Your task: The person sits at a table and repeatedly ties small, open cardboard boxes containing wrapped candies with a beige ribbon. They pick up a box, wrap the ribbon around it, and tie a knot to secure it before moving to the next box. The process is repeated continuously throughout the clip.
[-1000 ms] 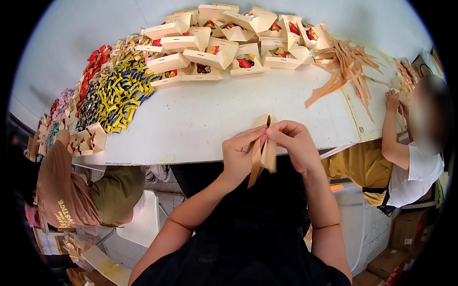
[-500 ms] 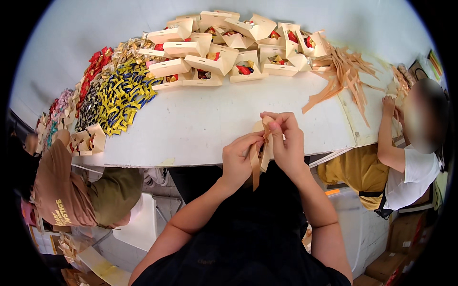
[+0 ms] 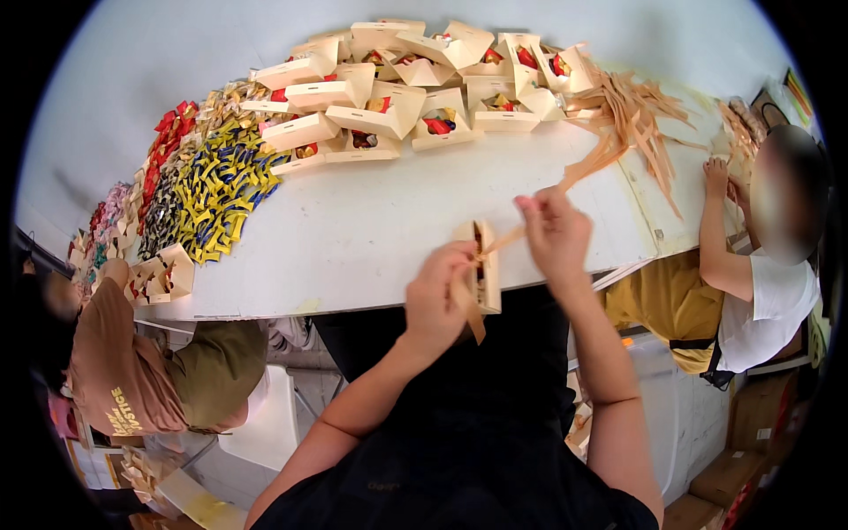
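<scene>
A small cream cardboard box [image 3: 492, 281] stands at the table's front edge before me, with a tan ribbon [image 3: 504, 242] tied or looped at its near-left side. The fingers of my left hand [image 3: 435, 296] pinch the ribbon against the box. One loose tail hangs below them. Up and to the right, my right hand [image 3: 558, 237] is closed on the other length of ribbon, drawn taut between both hands. The ribbon's crossing is partly hidden by my left fingertips.
Open cream boxes [image 3: 375, 119] with wrapped sweets are piled at the back. Tan ribbons [image 3: 640, 124] lie right of them. Yellow-and-blue sweets [image 3: 216, 181] and red sweets [image 3: 170, 141] heap at left. One person sits at each side; an open box [image 3: 168, 272] stands by the left one.
My right hand has moved right and away from the box, pulling the ribbon out straight. The box now stands more upright and shows more of its side. My left hand stays near it.
</scene>
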`<state>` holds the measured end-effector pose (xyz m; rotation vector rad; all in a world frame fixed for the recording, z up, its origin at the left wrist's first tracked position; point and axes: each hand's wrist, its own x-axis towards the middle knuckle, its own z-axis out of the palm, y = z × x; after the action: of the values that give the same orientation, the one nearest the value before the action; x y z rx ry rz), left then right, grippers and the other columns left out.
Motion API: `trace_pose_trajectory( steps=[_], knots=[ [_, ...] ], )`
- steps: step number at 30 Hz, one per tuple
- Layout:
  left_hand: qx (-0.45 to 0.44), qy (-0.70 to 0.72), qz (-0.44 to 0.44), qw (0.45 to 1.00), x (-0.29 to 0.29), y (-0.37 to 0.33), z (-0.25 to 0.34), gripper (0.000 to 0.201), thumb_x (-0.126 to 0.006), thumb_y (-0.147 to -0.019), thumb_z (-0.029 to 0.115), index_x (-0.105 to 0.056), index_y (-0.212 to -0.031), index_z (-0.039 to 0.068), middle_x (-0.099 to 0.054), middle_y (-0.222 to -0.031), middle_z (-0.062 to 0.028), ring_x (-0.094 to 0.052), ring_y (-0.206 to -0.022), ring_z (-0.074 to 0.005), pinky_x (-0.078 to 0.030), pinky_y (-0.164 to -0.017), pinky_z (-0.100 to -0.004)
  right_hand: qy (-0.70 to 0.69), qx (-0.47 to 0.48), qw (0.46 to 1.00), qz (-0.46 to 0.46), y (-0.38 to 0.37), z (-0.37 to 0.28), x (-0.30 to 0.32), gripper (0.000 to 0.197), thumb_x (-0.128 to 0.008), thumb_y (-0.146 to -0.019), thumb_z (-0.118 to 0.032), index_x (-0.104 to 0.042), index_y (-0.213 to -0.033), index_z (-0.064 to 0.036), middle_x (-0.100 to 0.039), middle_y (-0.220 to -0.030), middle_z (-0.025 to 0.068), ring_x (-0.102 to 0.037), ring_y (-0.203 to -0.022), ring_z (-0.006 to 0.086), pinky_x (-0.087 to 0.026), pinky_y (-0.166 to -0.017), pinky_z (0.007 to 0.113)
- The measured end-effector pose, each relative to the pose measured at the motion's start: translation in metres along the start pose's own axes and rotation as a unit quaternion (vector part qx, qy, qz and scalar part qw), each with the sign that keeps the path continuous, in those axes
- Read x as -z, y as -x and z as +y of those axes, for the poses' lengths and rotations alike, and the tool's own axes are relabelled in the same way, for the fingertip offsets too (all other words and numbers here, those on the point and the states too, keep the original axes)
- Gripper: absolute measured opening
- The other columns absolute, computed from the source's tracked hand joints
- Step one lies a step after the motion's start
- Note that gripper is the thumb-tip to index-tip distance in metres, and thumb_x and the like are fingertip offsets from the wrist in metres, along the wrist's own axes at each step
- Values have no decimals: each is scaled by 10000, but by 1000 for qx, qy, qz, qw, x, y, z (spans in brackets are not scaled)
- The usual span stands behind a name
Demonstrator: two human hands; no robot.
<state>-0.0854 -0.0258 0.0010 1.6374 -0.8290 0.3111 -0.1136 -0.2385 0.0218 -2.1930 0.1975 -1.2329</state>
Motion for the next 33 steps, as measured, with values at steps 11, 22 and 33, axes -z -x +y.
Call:
trace_pose_trajectory(
  steps=[11,22,33],
  knots=[
    [247,119,-4,962,76,-3,-37,327,-599,-1142,202,-676,-1329,-55,-753,-1221,-119,-713,-1169,-233,-525,-1090,-362,110,-104,967,-206,-3,19,16,265,-733,-1065,-314,-718,-1082,-51,-716,-824,146,-701,-757,310,-560,-725,423],
    [-73,-195,-60,976,50,-31,-11,348,-716,-1031,67,-708,-1374,3,-707,-1389,-191,-668,-1309,-340,-455,-1190,-434,-39,110,984,-132,13,-16,12,626,-816,-866,-79,-597,-1450,-38,-587,-1396,230,-586,-1297,419,-498,-1097,485],
    [195,124,-223,947,66,-21,1,111,-752,-1031,88,-786,-1033,-18,-761,-1026,-94,-688,-965,-187,-529,-897,-338,-103,-65,965,-234,28,-14,2,93,-722,-1017,-88,-717,-1077,-17,-731,-953,134,-709,-803,287,-573,-725,378]
  ],
)
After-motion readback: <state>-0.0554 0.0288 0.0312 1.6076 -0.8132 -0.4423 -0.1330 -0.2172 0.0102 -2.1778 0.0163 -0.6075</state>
